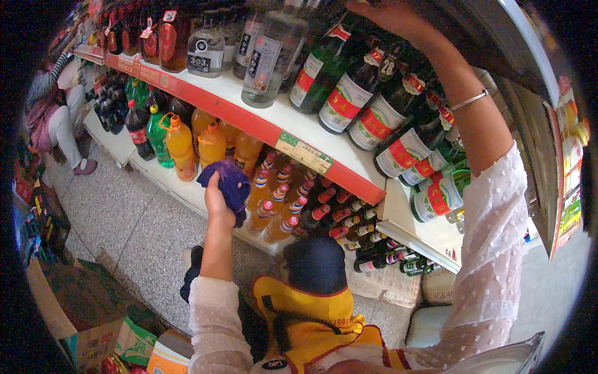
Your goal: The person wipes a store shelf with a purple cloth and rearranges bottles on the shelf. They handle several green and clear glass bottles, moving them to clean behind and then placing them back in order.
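Note:
My left hand [218,205] grips a crumpled purple cloth [229,184] in front of the lower shelf, by the plastic bottles of orange drink [181,149]. At the top edge of the view, my right hand [380,13] reaches over the upper shelf, its fingers partly cut off and blurred. Beneath that arm stand several dark green glass bottles [343,103] with white and red labels. A large clear glass liquor bottle [264,65] is to their left. Whether the right hand touches or holds anything cannot be made out.
A red price rail [210,100] edges the upper shelf. Small capped bottles [275,205] crowd the lower shelf. Cardboard boxes [93,341] lie at bottom left on the speckled floor [107,205]. Another person [63,112] is at far left. A yellow apron [308,304] covers my lap.

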A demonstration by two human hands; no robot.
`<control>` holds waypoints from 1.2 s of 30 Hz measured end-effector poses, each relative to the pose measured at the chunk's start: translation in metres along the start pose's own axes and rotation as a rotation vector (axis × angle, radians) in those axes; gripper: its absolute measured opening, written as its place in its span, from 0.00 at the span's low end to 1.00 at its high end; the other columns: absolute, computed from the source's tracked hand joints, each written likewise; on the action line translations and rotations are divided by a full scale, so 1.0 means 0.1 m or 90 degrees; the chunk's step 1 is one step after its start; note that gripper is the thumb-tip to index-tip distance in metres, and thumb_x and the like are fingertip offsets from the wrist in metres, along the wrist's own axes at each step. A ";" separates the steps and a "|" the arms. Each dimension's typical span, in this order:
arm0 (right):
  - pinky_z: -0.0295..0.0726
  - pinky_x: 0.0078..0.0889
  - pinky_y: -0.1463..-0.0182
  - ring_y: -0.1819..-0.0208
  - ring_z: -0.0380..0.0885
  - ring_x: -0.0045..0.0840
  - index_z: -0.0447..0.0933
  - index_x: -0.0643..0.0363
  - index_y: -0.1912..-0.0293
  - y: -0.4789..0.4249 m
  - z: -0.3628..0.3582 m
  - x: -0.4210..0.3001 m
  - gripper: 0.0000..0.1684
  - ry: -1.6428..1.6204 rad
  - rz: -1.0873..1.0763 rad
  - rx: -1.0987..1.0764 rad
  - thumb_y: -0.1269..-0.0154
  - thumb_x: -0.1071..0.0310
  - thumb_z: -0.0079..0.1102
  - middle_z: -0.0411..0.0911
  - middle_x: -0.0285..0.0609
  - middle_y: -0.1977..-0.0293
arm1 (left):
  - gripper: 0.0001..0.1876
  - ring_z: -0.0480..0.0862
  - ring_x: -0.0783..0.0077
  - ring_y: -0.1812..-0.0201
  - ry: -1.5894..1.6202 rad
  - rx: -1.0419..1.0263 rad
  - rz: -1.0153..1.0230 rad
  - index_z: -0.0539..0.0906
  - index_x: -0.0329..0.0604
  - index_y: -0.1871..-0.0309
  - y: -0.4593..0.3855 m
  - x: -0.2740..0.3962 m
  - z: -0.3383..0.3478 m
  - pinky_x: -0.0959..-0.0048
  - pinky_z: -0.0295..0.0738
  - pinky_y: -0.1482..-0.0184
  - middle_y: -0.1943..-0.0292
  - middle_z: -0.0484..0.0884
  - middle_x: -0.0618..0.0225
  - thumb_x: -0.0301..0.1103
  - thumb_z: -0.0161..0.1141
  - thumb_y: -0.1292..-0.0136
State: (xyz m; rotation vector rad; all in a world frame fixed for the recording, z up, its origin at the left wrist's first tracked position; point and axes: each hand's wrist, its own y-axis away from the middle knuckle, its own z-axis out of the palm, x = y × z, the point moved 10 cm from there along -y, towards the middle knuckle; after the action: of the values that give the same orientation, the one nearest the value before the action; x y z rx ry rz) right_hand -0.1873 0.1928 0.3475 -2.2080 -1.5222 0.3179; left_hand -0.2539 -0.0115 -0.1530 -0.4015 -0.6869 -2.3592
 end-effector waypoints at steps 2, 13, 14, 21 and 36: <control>0.76 0.38 0.46 0.49 0.78 0.39 0.74 0.61 0.43 0.06 0.03 -0.12 0.31 0.059 0.063 -0.079 0.36 0.48 0.61 0.80 0.53 0.51 | 0.18 0.84 0.66 0.60 0.006 0.008 0.011 0.78 0.40 0.47 -0.02 0.02 -0.02 0.67 0.82 0.58 0.56 0.84 0.64 0.43 0.50 0.30; 0.63 0.39 0.32 0.36 0.66 0.41 0.63 0.58 0.33 0.21 -0.10 -0.48 0.37 0.020 -0.136 -0.098 0.34 0.51 0.60 0.68 0.53 0.37 | 0.18 0.84 0.66 0.60 -0.006 -0.010 -0.002 0.78 0.40 0.47 0.00 -0.03 0.05 0.66 0.82 0.57 0.56 0.84 0.64 0.43 0.50 0.30; 0.62 0.39 0.33 0.36 0.66 0.40 0.63 0.57 0.33 0.21 -0.10 -0.48 0.36 0.000 -0.140 -0.107 0.33 0.50 0.59 0.68 0.52 0.37 | 0.18 0.84 0.66 0.60 -0.001 -0.004 0.007 0.78 0.40 0.47 0.02 -0.02 0.06 0.66 0.81 0.57 0.56 0.84 0.64 0.43 0.50 0.30; 0.66 0.34 0.40 0.47 0.69 0.28 0.69 0.57 0.43 0.45 -0.07 -0.39 0.26 -0.126 0.087 -0.226 0.31 0.50 0.59 0.73 0.44 0.50 | 0.18 0.84 0.66 0.59 -0.011 0.007 0.006 0.79 0.41 0.48 -0.02 -0.01 -0.01 0.67 0.81 0.57 0.56 0.84 0.64 0.44 0.49 0.29; 0.70 0.27 0.59 0.65 0.70 0.19 0.67 0.56 0.58 0.76 0.15 -0.98 0.14 -0.448 -0.036 -0.117 0.40 0.64 0.59 0.69 0.35 0.66 | 0.17 0.84 0.67 0.62 -0.002 0.015 -0.009 0.81 0.43 0.50 0.04 -0.02 0.04 0.67 0.81 0.58 0.59 0.85 0.66 0.44 0.49 0.29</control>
State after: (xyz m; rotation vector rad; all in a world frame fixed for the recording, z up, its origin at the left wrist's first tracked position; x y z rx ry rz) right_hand -0.1662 0.0828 0.2924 -2.3103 -2.0220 1.0620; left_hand -0.2496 -0.0113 -0.1493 -0.3915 -0.7209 -2.3621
